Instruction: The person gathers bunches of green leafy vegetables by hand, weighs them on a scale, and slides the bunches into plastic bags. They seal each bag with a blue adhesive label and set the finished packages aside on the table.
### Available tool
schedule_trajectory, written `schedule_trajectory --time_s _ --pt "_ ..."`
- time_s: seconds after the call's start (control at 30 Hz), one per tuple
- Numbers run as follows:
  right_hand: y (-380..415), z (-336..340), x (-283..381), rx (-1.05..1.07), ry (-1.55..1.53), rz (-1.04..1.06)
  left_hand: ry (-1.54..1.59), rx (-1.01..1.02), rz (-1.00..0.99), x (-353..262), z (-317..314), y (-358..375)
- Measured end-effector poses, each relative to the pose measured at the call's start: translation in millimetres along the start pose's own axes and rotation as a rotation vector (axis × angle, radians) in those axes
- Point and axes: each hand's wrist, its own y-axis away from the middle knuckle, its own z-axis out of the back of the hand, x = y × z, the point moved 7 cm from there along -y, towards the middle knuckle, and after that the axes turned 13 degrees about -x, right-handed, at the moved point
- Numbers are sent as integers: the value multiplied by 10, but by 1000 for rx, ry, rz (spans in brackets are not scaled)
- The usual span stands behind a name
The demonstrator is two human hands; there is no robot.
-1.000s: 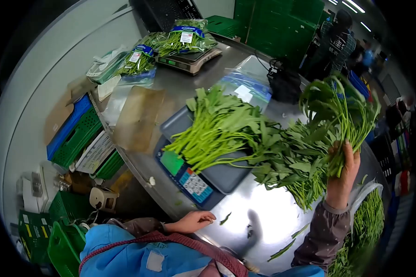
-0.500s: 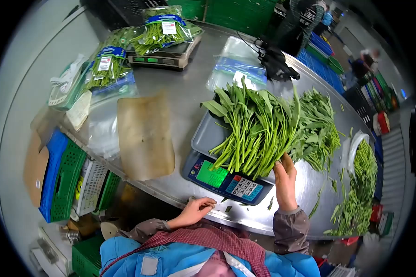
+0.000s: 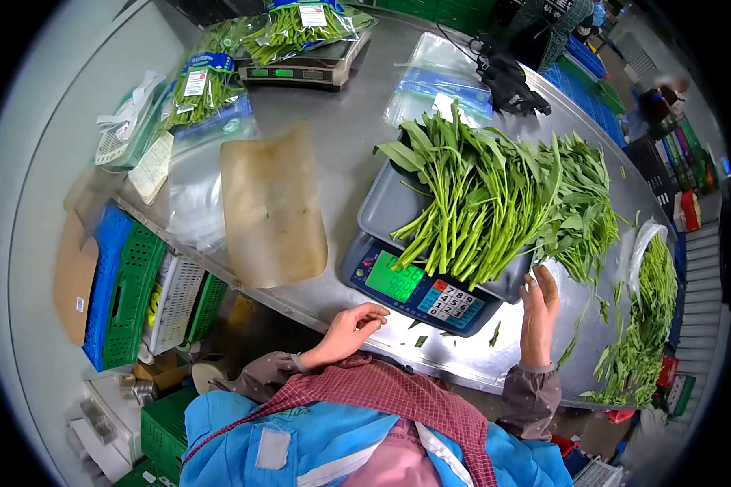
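Observation:
Long-stemmed leafy greens point(image 3: 471, 195) lie in a loose bunch on the grey tray of a scale point(image 3: 418, 292), whose green display is lit. Just right of the tray's front corner is my right hand point(image 3: 539, 312), fingers raised and apart, holding nothing. My left hand point(image 3: 348, 331) is at the table's front edge, left of the scale's keypad, its fingers curled towards the thumb; whether anything small is between them cannot be made out. More greens point(image 3: 581, 211) lie directly right of the bunch.
A brown sheet point(image 3: 273, 207) and clear bags point(image 3: 195, 203) lie left of the scale. Bagged greens point(image 3: 304, 32) rest on a second scale at the back. Further greens point(image 3: 638, 325) are at the right, with stacked crates point(image 3: 130, 300) below left. Another person point(image 3: 548, 28) stands behind the table.
My right hand has let go of the stems and moved off to the right of the tray. The view has shifted slightly, and the bunch now rests untouched on the scale.

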Motion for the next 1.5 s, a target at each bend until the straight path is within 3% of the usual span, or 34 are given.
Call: schedule_trajectory --time_s 0.3,0.4,0.47,0.63,0.7,0.73,0.83,0.93,1.07,1.17,1.37,1.47,1.5 --pt "-35 -23 -12 42 78 3 -6 3 -1 58 -107 27" --pt "-166 -196 -19 97 218 99 11 14 -18 28 -148 41" --pt "-299 -319 -65 51 397 286 30 36 22 48 -156 49" --pt "-284 -494 201 115 557 362 18 9 20 85 -116 62" --pt "-215 -417 404 -31 656 592 31 0 14 105 -109 70" --pt "-214 -405 410 -34 657 591 43 -11 10 107 -102 69" --pt "-238 -363 400 34 239 315 28 8 24 85 -141 70" --pt "-294 -117 694 -91 15 533 35 5 35 65 -160 74" --pt "-433 417 1039 -213 -56 743 37 9 45 85 -179 89" --pt "-565 927 1157 -238 -152 782 59 6 38 95 -180 92" --pt "-818 1652 837 -94 -264 536 75 6 68 103 -236 92" --pt "-1002 1924 165 -27 -71 309 -25 0 55 61 -255 105" --pt "-1111 2103 -246 -92 -34 178 -39 2 54 66 -260 111"
